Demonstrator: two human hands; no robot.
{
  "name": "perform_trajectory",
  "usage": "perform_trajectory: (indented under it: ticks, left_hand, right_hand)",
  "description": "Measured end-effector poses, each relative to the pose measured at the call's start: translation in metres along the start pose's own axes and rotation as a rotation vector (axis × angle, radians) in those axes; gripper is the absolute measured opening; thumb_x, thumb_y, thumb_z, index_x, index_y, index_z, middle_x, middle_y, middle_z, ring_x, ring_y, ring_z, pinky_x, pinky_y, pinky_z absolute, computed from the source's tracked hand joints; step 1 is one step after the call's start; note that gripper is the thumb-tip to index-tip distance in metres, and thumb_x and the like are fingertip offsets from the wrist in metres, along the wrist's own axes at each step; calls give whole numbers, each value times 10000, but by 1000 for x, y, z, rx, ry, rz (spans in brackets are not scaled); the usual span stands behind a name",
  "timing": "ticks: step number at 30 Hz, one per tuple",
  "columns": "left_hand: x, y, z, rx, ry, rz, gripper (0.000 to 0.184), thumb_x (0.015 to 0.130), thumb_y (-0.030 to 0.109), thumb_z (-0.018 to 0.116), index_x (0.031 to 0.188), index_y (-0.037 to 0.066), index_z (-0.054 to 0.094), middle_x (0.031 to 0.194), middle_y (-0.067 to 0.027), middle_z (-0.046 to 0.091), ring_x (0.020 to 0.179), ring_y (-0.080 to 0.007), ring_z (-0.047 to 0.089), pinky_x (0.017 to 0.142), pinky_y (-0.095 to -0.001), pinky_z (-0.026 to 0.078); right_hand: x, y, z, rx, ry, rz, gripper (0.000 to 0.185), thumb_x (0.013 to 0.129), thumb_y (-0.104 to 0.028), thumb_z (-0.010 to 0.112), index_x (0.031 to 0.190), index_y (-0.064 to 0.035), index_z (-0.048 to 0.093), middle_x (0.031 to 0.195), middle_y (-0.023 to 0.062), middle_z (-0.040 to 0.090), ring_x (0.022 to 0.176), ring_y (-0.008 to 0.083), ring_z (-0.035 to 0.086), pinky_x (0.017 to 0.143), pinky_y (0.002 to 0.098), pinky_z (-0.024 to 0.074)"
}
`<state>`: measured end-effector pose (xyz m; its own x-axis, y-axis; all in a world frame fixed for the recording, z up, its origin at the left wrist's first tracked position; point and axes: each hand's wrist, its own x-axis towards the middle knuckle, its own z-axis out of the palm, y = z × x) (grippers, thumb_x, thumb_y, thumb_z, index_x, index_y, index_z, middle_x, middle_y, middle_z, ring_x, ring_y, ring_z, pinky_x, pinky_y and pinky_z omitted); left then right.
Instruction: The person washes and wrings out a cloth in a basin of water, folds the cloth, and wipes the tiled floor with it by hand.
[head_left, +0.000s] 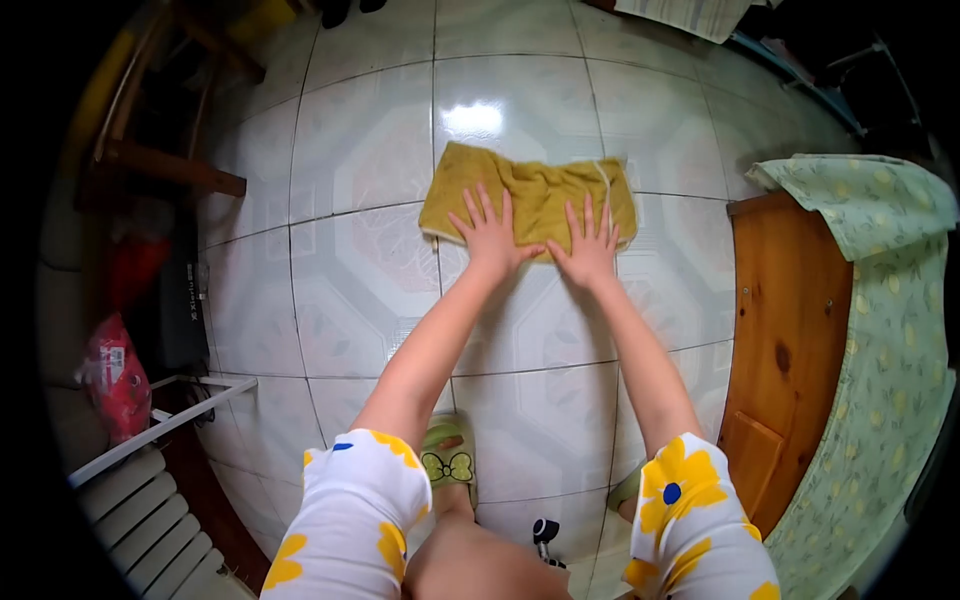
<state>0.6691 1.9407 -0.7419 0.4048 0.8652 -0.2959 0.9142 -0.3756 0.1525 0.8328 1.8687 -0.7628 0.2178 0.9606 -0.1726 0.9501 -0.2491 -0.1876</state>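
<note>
A mustard-yellow cloth (pixel 540 190) lies spread on the tiled floor, wrinkled across its middle, with a pale edging strip near its right end. My left hand (pixel 490 238) rests flat on its left half, fingers spread. On the right half my right hand (pixel 588 245) presses down in the same way, fingers apart. The two thumbs point toward each other at the cloth's near edge and almost meet. Neither hand is closed around the cloth.
Glossy patterned tiles (pixel 360 300) surround the cloth. At right stands a wooden cabinet (pixel 790 350) under a green patterned cover (pixel 890 400). A wooden chair (pixel 170 165), a red plastic package (pixel 118 380) and a white slatted rack (pixel 160 520) line the left. My green slipper (pixel 446 460) is below.
</note>
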Motion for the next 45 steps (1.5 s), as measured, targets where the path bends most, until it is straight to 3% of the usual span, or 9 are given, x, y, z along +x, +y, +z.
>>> perform_trajectory:
  ticks: [4, 10, 14, 19, 24, 30, 36, 41, 45]
  left_hand:
    - [-65, 17, 20, -10, 17, 99, 1113, 658, 739, 552, 1457, 67, 168, 1480, -303, -39, 1351, -501, -88, 946, -756, 43]
    - [-179, 44, 50, 26, -106, 251, 1050, 677, 719, 546, 1460, 117, 194, 1491, -281, 0, 1360, -491, -45, 968, -742, 42]
    - [-210, 61, 63, 22, -148, 284, 1002, 689, 708, 547, 1445, 123, 249, 1491, -277, 14, 1362, -489, -33, 964, -746, 55]
    - [-189, 67, 62, -41, -102, 306, 954, 700, 689, 554, 1430, 132, 294, 1493, -271, 22, 1360, -494, -27, 953, -753, 80]
    - [-122, 99, 59, -60, -40, 244, 908, 728, 664, 543, 1426, 137, 302, 1493, -272, 12, 1357, -499, -36, 938, -763, 96]
    - [-1, 141, 45, -11, 70, 268, 908, 757, 691, 469, 1434, 117, 276, 1487, -287, -9, 1352, -503, -69, 935, -767, 79]
    - [109, 187, 26, 77, 64, 196, 949, 783, 737, 372, 1465, 114, 154, 1488, -284, -26, 1353, -500, -69, 946, -757, 44]
    - [125, 206, 21, 165, 69, 186, 953, 786, 753, 332, 1468, 116, 138, 1489, -284, -25, 1360, -488, -54, 957, -747, 48]
    - [101, 201, 30, 268, 88, 314, 946, 788, 753, 321, 1468, 117, 149, 1489, -284, -17, 1360, -487, -52, 955, -747, 64]
  right_hand:
    - [-84, -1, 8, 30, 12, 71, 764, 844, -512, 500, 1470, -232, 164, 1542, 87, 5, 1398, 383, -24, 1082, 589, 38]
    - [-235, -10, 19, 78, -53, 242, 735, 853, -477, 516, 1459, -194, 214, 1536, 116, 35, 1392, 403, 8, 1081, 590, 57]
    - [-277, -2, 31, 77, -82, 308, 729, 854, -460, 528, 1456, -179, 227, 1531, 137, 49, 1386, 418, 20, 1078, 592, 67]
    - [-252, 10, 30, 81, -49, 287, 720, 860, -438, 525, 1456, -168, 224, 1530, 144, 34, 1380, 438, 1, 1051, 639, 71]
    - [-167, 55, 8, 3, 6, 182, 750, 847, -424, 537, 1463, -170, 192, 1532, 133, 20, 1385, 420, -4, 1040, 655, 83]
    - [-43, 129, -11, -90, 64, 62, 756, 836, -526, 494, 1465, -257, 172, 1541, 74, 29, 1400, 367, -5, 1057, 630, 90]
    - [68, 183, -37, -46, 60, 145, 749, 810, -607, 470, 1450, -365, 164, 1546, -5, 20, 1412, 312, -2, 1079, 604, 70]
    - [78, 208, -43, 19, 56, 136, 753, 810, -636, 449, 1451, -366, 160, 1546, -25, 5, 1416, 281, -13, 1099, 561, 37]
    - [35, 205, -39, 54, 74, 192, 758, 818, -623, 449, 1458, -333, 164, 1547, -18, 4, 1417, 276, -27, 1101, 552, 30]
